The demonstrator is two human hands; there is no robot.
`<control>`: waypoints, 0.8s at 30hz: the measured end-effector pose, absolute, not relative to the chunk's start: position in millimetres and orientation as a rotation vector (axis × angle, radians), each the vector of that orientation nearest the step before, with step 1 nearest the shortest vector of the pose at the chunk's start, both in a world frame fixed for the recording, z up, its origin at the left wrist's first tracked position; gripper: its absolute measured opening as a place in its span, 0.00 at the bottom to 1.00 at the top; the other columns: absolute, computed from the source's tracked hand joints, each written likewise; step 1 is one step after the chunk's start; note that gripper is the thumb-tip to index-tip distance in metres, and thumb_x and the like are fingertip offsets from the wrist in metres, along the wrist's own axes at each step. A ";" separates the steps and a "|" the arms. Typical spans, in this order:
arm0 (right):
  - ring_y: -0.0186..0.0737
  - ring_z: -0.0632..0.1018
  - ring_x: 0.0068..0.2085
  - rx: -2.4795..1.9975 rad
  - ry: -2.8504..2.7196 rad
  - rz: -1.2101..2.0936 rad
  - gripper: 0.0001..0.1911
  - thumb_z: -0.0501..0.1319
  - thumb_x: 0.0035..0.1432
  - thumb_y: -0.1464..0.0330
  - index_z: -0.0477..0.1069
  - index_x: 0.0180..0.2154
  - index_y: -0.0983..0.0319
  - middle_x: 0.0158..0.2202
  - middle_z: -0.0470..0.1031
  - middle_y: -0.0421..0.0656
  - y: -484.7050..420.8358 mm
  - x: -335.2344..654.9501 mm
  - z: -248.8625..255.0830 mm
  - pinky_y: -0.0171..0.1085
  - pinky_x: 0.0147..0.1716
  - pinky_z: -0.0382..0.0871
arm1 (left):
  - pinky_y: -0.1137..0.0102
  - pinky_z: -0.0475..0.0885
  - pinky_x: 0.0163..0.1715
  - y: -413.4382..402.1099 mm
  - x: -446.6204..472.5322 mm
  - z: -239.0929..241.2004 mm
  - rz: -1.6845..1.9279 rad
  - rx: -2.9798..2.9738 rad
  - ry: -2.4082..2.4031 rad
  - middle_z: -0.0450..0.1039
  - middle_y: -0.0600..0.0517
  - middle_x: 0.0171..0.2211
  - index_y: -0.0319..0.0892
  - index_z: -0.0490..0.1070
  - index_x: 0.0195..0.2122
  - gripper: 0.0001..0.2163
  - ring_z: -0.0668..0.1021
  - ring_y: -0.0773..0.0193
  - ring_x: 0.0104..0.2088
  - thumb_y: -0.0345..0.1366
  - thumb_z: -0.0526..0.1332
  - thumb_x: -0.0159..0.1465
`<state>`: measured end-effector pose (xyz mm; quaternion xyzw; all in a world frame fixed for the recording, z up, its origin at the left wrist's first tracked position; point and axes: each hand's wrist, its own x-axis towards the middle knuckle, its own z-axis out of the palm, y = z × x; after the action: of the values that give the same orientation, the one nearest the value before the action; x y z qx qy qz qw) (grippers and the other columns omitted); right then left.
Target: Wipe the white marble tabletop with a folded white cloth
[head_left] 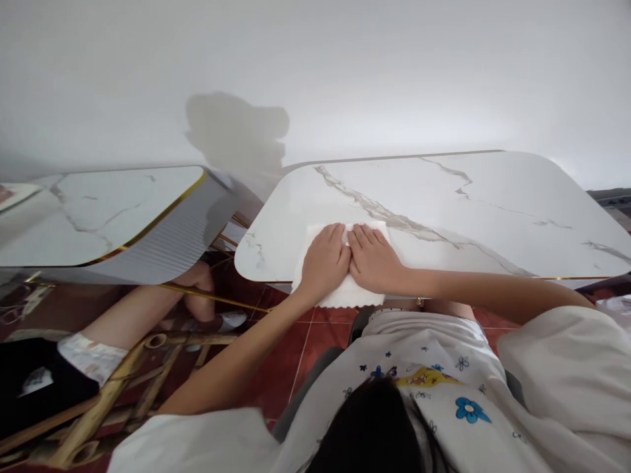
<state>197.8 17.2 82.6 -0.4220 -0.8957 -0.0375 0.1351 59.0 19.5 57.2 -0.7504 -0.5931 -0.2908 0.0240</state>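
Observation:
A white cloth (pixel 340 295) lies at the near edge of a white marble-patterned table (pixel 468 210), its front part hanging slightly over the rim. My left hand (pixel 325 259) rests flat on the cloth, fingers stretched out and together. My right hand (pixel 372 256) lies flat beside it, touching it, fingers pointing away from me. Both palms press down on the cloth and neither hand grips anything.
A second marble-topped table (pixel 98 217) with a gold edge stands to the left, apart from mine. Another person's leg (pixel 142 309) shows beneath it, near a bamboo frame (pixel 113 387). The floor is red tile (pixel 315 341). A white wall (pixel 345 79) rises behind.

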 end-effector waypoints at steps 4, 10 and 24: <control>0.55 0.57 0.66 -1.259 -2.595 -0.098 0.30 0.46 0.63 0.68 0.56 0.62 0.78 0.66 0.56 0.60 21.1 225.0 87.6 0.50 0.64 0.50 | 0.56 0.63 0.59 22.3 86.6 69.1 -0.938 -2.379 -1.816 0.68 0.41 0.54 0.37 0.65 0.53 0.19 0.68 0.52 0.57 0.32 0.46 0.63; 0.54 0.58 0.66 -1.230 -2.624 -0.116 0.30 0.44 0.63 0.68 0.56 0.63 0.78 0.65 0.57 0.59 79.7 233.2 90.5 0.50 0.64 0.51 | 0.58 0.67 0.55 69.5 93.4 80.5 -1.038 -2.396 -1.840 0.72 0.43 0.49 0.41 0.67 0.47 0.14 0.72 0.52 0.52 0.32 0.49 0.62; 0.53 0.51 0.68 -1.426 -2.589 -0.111 0.31 0.42 0.65 0.68 0.49 0.65 0.80 0.68 0.49 0.59 279.2 217.3 117.8 0.50 0.65 0.45 | 0.63 0.63 0.57 271.2 88.9 95.6 -1.198 -2.277 -1.968 0.71 0.44 0.54 0.40 0.70 0.53 0.20 0.71 0.53 0.55 0.36 0.49 0.63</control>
<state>217.3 279.2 117.8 -0.4800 -0.8717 -0.0374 0.0916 88.9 271.2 95.6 -0.7020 -0.6068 -0.3695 -0.0489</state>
